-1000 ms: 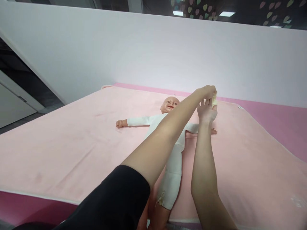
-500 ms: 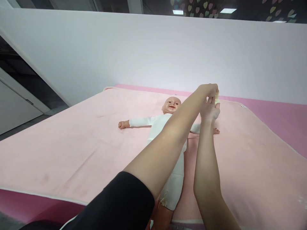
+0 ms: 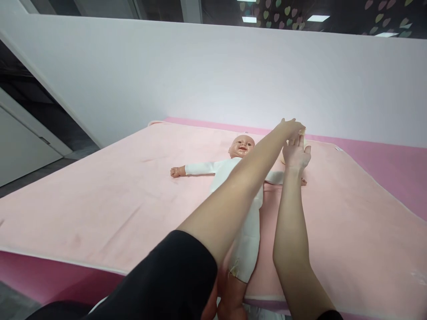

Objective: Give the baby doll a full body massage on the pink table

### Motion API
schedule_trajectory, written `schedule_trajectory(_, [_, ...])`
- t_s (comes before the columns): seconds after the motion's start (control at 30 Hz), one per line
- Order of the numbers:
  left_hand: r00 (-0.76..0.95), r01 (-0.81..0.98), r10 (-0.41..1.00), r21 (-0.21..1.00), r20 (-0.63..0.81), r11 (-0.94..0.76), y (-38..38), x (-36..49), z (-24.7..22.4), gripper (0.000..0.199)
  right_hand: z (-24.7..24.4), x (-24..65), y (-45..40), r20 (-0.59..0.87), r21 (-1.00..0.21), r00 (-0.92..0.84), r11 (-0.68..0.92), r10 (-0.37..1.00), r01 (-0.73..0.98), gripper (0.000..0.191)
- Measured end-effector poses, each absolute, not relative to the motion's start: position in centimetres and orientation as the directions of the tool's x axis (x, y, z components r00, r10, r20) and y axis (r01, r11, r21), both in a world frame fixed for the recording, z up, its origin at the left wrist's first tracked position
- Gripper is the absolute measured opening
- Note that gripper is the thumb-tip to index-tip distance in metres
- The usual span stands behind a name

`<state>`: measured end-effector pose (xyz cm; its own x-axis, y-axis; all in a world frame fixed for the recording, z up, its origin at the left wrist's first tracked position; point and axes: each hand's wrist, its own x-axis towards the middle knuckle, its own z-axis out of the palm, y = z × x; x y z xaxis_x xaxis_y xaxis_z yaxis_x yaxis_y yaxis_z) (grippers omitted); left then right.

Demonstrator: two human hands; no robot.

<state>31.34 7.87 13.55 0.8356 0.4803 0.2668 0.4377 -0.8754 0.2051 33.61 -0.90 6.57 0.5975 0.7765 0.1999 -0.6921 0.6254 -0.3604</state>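
Note:
A baby doll (image 3: 242,144) with a white cloth body lies on its back on the pink mat (image 3: 100,191), arms spread. My left arm crosses over its chest. At the far right end of that arm, my left hand (image 3: 292,128) is bent at the wrist, with a small pale yellow thing (image 3: 302,132) at its fingertips. Just below it my right hand (image 3: 296,155) is raised, palm toward me, fingers up and thumb apart, its fingertips near the same yellow thing. A pale rounded thing is partly hidden behind my right hand.
Behind the mat stands a white wall (image 3: 200,71), with dark glass above it. A pink strip (image 3: 393,164) runs along the mat's back and right edges. A white door panel (image 3: 26,138) is at the far left.
The view has shifted slightly. My left hand's fingers have spread and lifted somewhat, and my right hand has opened more, its fingers pointing up. The pale rounded thing now shows behind it.

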Motion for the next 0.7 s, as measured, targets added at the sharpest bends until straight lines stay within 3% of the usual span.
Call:
schedule_trajectory(0.1, [0.776, 0.402, 0.484, 0.273, 0.405, -0.874, 6.8, 28.7, 13.1, 0.061, 6.6, 34.0, -1.1, 0.153, -0.306, 0.603, 0.618, 0.783, -0.724, 0.054])
schedule_trajectory(0.2, [0.638, 0.274, 0.484, 0.411, 0.599, -0.87, 5.8, 25.0, 12.4, 0.054, 7.6, 33.6, -1.4, 0.113, -0.271, 0.591, 0.597, 0.799, -0.755, 0.053])
schedule_trajectory(0.27, [0.566, 0.212, 0.475, 0.438, 0.674, -0.874, 4.5, 22.4, 12.0, 0.051, 8.8, 32.6, -1.6, 0.126, -0.278, 0.564, 0.575, 0.816, -0.77, 0.051])
schedule_trajectory(0.37, [0.501, 0.176, 0.418, 0.384, 0.757, -0.906, 1.0, 18.6, 11.5, 0.051, 10.8, 30.1, -1.5, 0.197, -0.334, 0.478, 0.517, 0.856, -0.788, 0.049])
schedule_trajectory(0.57, [0.455, 0.229, 0.247, 0.156, 0.856, -0.961, -5.9, 12.1, 10.1, 0.053, 11.9, 21.7, -0.7, 0.329, -0.563, 0.159, 0.329, 0.931, -0.758, 0.05])
schedule_trajectory(0.7, [0.422, 0.274, 0.227, 0.116, 0.878, -0.955, -7.6, 8.9, 9.8, 0.054, 10.6, 14.7, -3.1, 0.361, -0.635, 0.012, 0.255, 0.933, -0.729, 0.044])
